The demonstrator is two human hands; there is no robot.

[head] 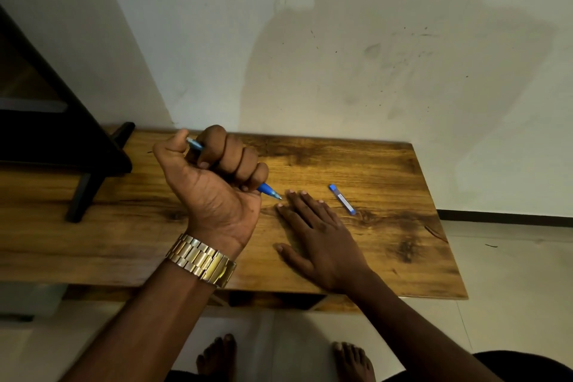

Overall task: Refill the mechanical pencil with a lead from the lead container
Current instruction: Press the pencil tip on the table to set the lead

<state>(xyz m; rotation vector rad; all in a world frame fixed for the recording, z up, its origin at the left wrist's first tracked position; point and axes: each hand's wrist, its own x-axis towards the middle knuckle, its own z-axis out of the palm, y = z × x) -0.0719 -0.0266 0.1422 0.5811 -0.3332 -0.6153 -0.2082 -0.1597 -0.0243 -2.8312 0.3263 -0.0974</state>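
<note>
Blue mechanical pencil (267, 189) fisted in left hand (214, 183); lead container (342, 199) label unreadable.

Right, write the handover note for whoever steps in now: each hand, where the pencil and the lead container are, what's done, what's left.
Left hand: fist grip closed around the blue mechanical pencil, tip pointing down-right, cap end by the thumb.
Right hand: open, flat on the wooden table, holding nothing.
Lead container: lying on the table just beyond the right fingertips, untouched; it looks closed.
Done: pencil picked up.
Left: take the container, open it, draw a lead, open the pencil's cap end, feed the lead in, close it.
</note>
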